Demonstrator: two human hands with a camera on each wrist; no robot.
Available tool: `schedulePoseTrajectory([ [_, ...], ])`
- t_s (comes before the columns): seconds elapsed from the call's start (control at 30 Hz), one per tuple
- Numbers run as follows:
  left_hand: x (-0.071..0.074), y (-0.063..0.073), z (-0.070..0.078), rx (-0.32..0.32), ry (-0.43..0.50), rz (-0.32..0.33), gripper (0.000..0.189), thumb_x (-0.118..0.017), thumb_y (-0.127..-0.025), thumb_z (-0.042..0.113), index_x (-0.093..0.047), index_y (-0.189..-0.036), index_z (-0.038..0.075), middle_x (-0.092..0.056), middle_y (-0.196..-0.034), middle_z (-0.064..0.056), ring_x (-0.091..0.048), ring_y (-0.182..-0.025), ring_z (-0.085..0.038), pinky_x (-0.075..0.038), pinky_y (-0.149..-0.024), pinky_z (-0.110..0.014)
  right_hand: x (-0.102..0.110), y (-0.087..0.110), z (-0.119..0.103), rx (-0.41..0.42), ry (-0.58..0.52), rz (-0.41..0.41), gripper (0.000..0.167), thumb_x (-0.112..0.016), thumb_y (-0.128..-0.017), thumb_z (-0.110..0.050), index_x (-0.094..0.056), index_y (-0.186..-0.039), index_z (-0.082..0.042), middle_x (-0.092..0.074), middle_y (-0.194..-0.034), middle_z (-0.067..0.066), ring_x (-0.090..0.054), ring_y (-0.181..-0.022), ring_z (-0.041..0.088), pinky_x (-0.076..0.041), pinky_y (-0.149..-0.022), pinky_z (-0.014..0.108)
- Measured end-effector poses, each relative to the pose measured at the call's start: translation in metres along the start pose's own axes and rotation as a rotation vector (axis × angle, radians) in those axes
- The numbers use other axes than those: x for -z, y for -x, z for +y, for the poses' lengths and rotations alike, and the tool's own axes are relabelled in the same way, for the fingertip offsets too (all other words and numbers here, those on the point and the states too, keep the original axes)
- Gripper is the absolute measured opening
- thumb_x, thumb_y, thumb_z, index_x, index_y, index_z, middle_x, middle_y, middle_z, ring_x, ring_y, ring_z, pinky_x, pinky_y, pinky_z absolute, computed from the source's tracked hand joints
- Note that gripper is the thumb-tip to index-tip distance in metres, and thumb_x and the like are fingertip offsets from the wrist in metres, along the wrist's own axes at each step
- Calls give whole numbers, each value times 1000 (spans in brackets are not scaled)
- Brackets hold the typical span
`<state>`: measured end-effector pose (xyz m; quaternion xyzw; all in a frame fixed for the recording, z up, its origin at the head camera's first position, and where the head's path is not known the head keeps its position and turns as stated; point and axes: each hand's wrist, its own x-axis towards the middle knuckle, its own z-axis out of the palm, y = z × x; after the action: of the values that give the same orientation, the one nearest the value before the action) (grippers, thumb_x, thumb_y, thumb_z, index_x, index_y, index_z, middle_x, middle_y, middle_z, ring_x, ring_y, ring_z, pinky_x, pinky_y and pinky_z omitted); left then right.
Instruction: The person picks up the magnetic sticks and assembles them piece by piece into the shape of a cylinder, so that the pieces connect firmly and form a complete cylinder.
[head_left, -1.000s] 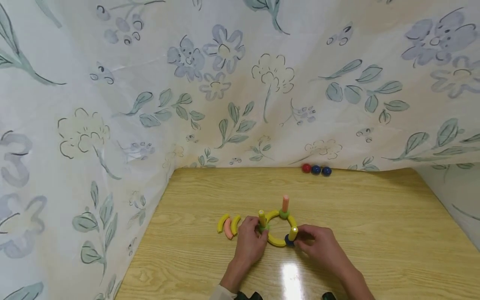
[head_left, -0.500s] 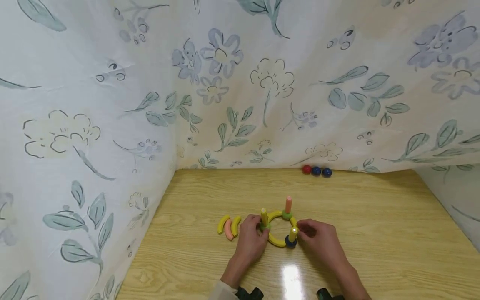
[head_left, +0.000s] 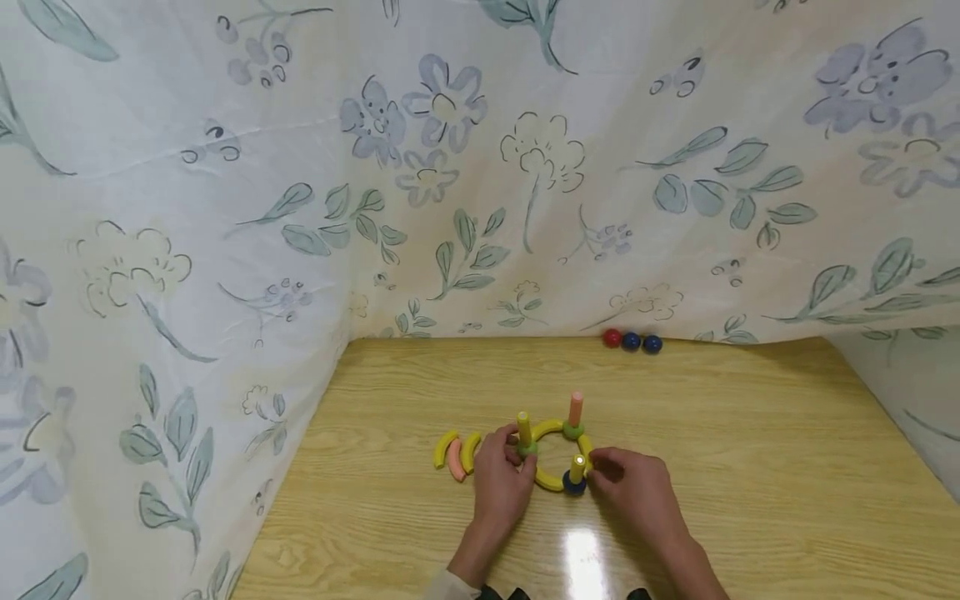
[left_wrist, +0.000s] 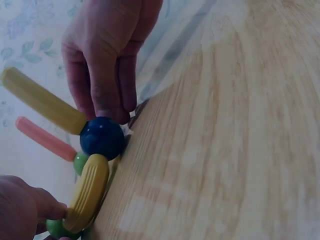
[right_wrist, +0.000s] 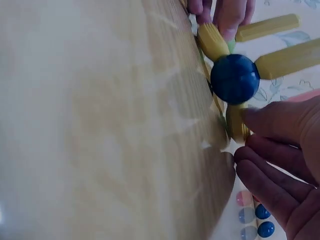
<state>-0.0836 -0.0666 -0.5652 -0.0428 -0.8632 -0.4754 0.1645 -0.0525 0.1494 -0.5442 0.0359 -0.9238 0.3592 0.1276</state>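
Note:
Yellow curved pieces (head_left: pixel 550 482) and three balls form a ring on the table. A yellow stick (head_left: pixel 523 427) rises from the left green ball (head_left: pixel 528 450), a pink stick (head_left: pixel 575 408) from the back green ball (head_left: pixel 573 431), and a shorter-looking yellow stick (head_left: pixel 577 468) from the blue ball (right_wrist: pixel 235 79). My left hand (head_left: pixel 502 479) holds the left green ball, its fingers and thumb around it. Beside the blue ball, my right hand (head_left: pixel 636 492) pinches the right yellow curved piece (right_wrist: pixel 237 122); the right wrist view shows its thumb on the piece, fingertips partly hidden.
Left of the ring lie two loose yellow curved pieces (head_left: pixel 446 448) and a pink one (head_left: pixel 455 460). One red ball (head_left: pixel 612 338) and two blue balls (head_left: pixel 632 342) sit at the table's back edge, against the flowered cloth (head_left: pixel 465 167).
My right fingers have shifted from beside the blue ball to the curved piece behind it. The blue ball has moved slightly left. My left hand stays at the left green ball, whose stick tilts slightly differently.

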Motion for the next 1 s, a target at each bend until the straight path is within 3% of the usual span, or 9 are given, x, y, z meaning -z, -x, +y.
schedulePoseTrajectory([
  [0.1, 0, 0, 0, 12, -22, 10, 34, -86, -88, 1, -76, -120, 5, -70, -104, -8, -63, -82, -16, -51, -70, -21, -1, 4, -2, 2, 3, 2, 24, -95, -84, -11, -86, -106, -13, -85, -99, -2, -81, -94, 20, -64, -83, 37],
  [0.23, -1, -3, -2, 3, -23, 11, 31, -86, -88, 0, -78, -117, 6, -69, -100, -6, -62, -83, -16, -49, -71, -21, 5, 6, 1, -29, -81, -55, 25, -94, -87, -15, -86, -110, -17, -84, -102, -6, -80, -94, 12, -64, -84, 30],
  [0.43, -1, -4, -3, -36, 11, 6, 31, -86, -87, 0, -79, -116, 6, -72, -101, -5, -66, -83, -20, -50, -70, -21, 32, 3, 24, -32, -201, -135, 31, -91, -92, -23, -83, -121, -14, -84, -111, 0, -80, -96, 8, -63, -81, 22],
  [0.57, -2, -5, -2, -29, 38, -19, 30, -85, -89, 1, -79, -118, 5, -73, -104, -6, -67, -84, -20, -51, -70, -21, 61, -1, 39, -20, -203, -92, 36, -89, -94, -25, -81, -127, -12, -83, -117, 5, -80, -102, 10, -62, -81, 19],
  [0.77, -3, -7, 1, 0, 56, -47, 29, -85, -91, 4, -78, -119, 5, -73, -106, -7, -67, -86, -19, -51, -71, -21, 106, -10, 66, 0, -169, 8, 36, -87, -96, -23, -79, -130, -12, -82, -121, 11, -72, -103, -10, -56, -81, 8],
  [0.87, -3, -6, 3, 28, 58, -58, 30, -85, -92, 5, -79, -121, 6, -73, -106, -5, -66, -88, -17, -51, -74, -22, 123, -14, 80, -21, -173, 36, 38, -87, -97, -22, -78, -132, -10, -83, -120, 2, -69, -102, -16, -55, -79, 7],
  [1.0, -5, -4, 4, 43, 57, -56, 30, -85, -91, 5, -80, -121, 6, -73, -107, -3, -66, -89, -16, -52, -75, -22, 140, -19, 98, -77, -168, 43, 42, -85, -99, -25, -76, -135, -8, -78, -117, -22, -67, -99, -20, -55, -76, 7],
])
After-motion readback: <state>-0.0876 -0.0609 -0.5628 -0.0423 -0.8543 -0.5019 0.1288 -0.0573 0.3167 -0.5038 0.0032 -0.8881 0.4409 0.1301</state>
